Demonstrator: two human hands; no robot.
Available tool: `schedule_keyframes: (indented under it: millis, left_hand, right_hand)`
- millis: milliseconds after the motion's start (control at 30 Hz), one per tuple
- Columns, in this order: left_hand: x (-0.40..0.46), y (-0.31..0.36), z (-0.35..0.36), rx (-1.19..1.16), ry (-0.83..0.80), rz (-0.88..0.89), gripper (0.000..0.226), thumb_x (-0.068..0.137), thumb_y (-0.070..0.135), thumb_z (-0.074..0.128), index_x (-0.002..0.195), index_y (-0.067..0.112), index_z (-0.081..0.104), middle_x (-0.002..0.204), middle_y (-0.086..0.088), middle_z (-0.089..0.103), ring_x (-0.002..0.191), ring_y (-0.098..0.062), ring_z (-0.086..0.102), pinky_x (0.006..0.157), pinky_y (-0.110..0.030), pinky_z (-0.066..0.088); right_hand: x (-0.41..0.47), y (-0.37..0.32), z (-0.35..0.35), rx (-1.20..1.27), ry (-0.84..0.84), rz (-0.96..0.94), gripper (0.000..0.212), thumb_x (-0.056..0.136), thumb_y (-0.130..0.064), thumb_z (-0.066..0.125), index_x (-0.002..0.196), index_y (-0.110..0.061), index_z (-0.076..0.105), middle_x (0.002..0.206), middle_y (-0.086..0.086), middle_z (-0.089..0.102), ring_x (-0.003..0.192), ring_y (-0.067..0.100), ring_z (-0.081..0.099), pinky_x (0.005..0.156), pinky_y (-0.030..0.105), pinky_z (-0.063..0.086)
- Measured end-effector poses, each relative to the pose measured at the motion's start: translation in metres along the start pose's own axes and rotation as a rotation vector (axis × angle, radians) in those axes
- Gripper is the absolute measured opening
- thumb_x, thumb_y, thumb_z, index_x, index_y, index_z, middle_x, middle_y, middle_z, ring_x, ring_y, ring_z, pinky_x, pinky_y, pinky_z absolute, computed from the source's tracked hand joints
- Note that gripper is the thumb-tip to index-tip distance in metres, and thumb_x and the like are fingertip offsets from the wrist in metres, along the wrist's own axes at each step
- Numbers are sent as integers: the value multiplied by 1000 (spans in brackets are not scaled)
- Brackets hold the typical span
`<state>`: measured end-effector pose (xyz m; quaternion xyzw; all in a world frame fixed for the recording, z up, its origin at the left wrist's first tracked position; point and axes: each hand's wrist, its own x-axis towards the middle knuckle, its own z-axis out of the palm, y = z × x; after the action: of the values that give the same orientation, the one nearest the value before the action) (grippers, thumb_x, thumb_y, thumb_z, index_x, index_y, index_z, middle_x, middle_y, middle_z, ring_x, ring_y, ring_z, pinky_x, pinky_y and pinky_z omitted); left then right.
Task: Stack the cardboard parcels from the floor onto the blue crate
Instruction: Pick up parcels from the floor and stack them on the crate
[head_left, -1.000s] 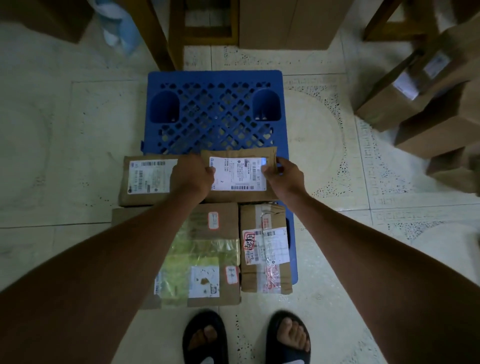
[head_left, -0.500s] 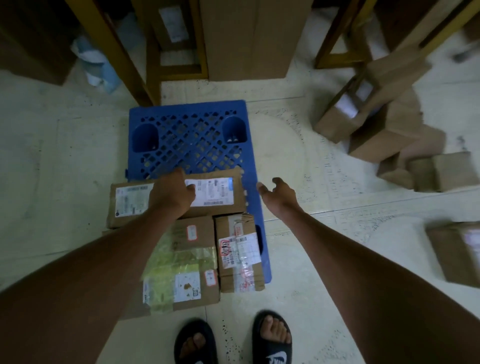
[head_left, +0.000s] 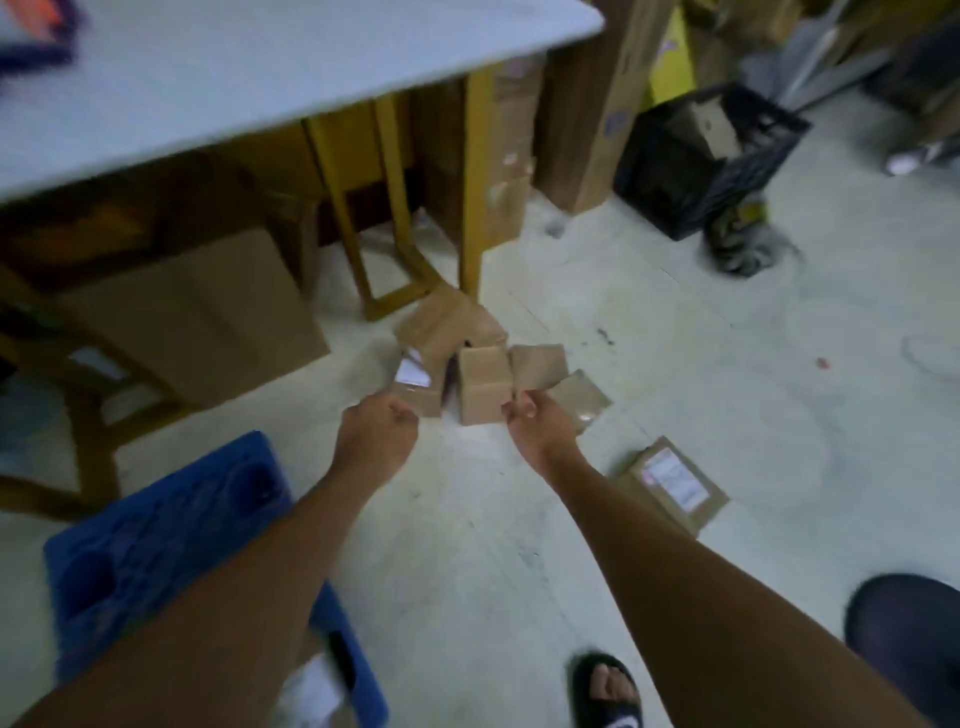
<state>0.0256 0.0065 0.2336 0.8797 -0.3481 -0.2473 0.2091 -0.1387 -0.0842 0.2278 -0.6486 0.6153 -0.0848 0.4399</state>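
Observation:
A loose pile of several brown cardboard parcels (head_left: 480, 382) lies on the pale floor beside a yellow table leg. Both my arms stretch toward it. My left hand (head_left: 376, 434) hovers just short of the pile's left parcel with its white label (head_left: 413, 374), fingers loosely curled, holding nothing. My right hand (head_left: 540, 428) is at the lower right corner of the middle parcel, fingers loosely curled, gripping nothing that I can make out. The blue crate (head_left: 156, 545) sits at the lower left, mostly behind my left arm. A labelled parcel (head_left: 311, 691) on it shows only partly.
A flat labelled parcel (head_left: 670, 483) lies on the floor right of my right arm, and a thin one (head_left: 582, 397) lies by the pile. A grey-topped table (head_left: 249, 78) with yellow legs and big boxes under it stands behind. A black crate (head_left: 706, 156) is far right. My sandalled foot (head_left: 605, 688) is at the bottom.
My view has swung right from the crate to the floor pile. Both hands have let go of the labelled parcel left on the crate and reached toward the pile.

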Motion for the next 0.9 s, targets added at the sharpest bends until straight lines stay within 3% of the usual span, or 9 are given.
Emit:
schedule_keyframes:
  millis: [100, 200, 267, 433, 500, 633, 800, 900]
  left_hand:
    - [3, 61, 93, 0, -116, 40, 19, 91, 21, 49, 87, 9, 63, 100, -17, 66, 101, -36, 58, 76, -29, 39]
    - [9, 110, 179, -45, -254, 39, 18, 90, 24, 49, 87, 12, 62, 88, -6, 62, 95, -31, 58, 72, -26, 38]
    - [18, 135, 233, -73, -316, 42, 22, 89, 26, 50, 96, 14, 67, 97, -5, 67, 97, -29, 59, 78, -28, 46]
    - [41, 176, 352, -39, -420, 19, 33, 90, 29, 54, 118, 14, 64, 118, -5, 65, 111, -26, 58, 91, -29, 47]
    - [50, 183, 396, 4, -440, 29, 39, 90, 29, 55, 124, 11, 61, 126, -6, 63, 117, -26, 56, 99, -33, 46]
    - [65, 182, 478, 42, -487, 20, 49, 90, 33, 55, 134, 13, 51, 133, -8, 58, 122, -27, 54, 102, -36, 45]
    - [75, 182, 555, 106, -503, 48, 61, 95, 30, 52, 149, 12, 29, 152, -11, 37, 137, -28, 40, 106, -34, 36]
    - [79, 178, 586, 101, -527, -17, 52, 92, 26, 53, 141, 13, 39, 141, -12, 48, 113, -26, 51, 85, -30, 39]
  right_hand:
    - [38, 77, -52, 28, 8, 111, 49, 96, -36, 51, 137, -7, 49, 137, 14, 56, 128, 33, 49, 101, 31, 38]
    - [76, 166, -92, 138, 48, 275, 55, 95, -45, 50, 138, -11, 48, 139, 11, 54, 127, 31, 51, 108, 35, 38]
    - [95, 225, -115, 177, 81, 365, 55, 94, -46, 49, 137, -12, 49, 137, 11, 55, 126, 29, 52, 108, 39, 39]
    - [131, 365, -138, 278, 158, 547, 54, 97, -43, 49, 137, -6, 47, 137, 15, 54, 120, 28, 53, 98, 38, 43]
    - [145, 408, -136, 323, 197, 629, 55, 96, -39, 51, 139, -6, 43, 138, 15, 53, 123, 30, 52, 101, 40, 43]
    - [179, 469, -123, 397, 246, 718, 64, 95, -38, 53, 146, -6, 35, 145, 17, 46, 133, 33, 46, 105, 41, 41]
    - [216, 511, -105, 489, 225, 728, 67, 92, -39, 53, 149, -12, 31, 147, 13, 45, 135, 32, 44, 109, 47, 40]
    - [228, 521, -90, 581, 209, 689, 61, 87, -38, 53, 144, -20, 39, 136, 8, 56, 125, 29, 53, 104, 49, 45]
